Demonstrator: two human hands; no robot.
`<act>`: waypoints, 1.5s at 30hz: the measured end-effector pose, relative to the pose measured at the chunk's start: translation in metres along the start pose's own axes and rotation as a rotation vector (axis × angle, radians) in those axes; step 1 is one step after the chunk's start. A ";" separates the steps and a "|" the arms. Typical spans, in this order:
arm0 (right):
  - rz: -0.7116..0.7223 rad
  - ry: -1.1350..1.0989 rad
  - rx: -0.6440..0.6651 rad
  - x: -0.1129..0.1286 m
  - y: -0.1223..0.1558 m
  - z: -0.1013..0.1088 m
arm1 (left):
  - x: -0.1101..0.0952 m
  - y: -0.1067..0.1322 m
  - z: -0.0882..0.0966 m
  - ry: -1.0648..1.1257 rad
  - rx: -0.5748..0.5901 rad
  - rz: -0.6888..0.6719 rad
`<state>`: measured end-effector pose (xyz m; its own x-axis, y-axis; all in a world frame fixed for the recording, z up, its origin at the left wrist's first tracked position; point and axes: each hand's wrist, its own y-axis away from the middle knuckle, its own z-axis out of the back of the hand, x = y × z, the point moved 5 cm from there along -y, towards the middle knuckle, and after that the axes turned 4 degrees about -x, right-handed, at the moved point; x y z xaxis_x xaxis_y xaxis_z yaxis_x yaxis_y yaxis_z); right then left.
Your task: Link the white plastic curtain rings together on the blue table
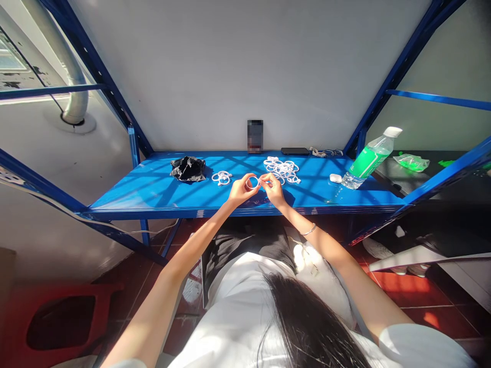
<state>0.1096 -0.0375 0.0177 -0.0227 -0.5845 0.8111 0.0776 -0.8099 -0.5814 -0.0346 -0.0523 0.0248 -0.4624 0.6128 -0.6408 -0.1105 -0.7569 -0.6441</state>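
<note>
Both my hands meet over the front part of a blue shelf table (153, 197). My left hand (242, 190) is closed on one side of a thin white ring (252, 183). The fingertips of my right hand (273, 189) pinch the ring's other side. Just behind my right hand lies a loose pile of white rings (282, 167). A smaller cluster of white rings (221, 177) rests to the left of my hands. Whether the held ring is one piece or has a joint is too small to tell.
A crumpled black plastic bag (187, 168) lies at left. Against the wall stands a dark phone (255, 137); a flat black phone (295, 151) and cables (326, 152) lie beside it. Right are a white earbud case (335, 178) and a green-labelled bottle (368, 161). Blue posts (383, 97) frame the table.
</note>
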 end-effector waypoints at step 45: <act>-0.036 0.062 0.017 -0.005 -0.001 -0.001 | 0.002 0.000 -0.003 -0.254 -0.091 -0.217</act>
<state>0.1088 -0.0334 0.0140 -0.0877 -0.5577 0.8254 0.0926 -0.8295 -0.5507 -0.0335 -0.0505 0.0219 -0.6424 0.6725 -0.3674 -0.1570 -0.5848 -0.7959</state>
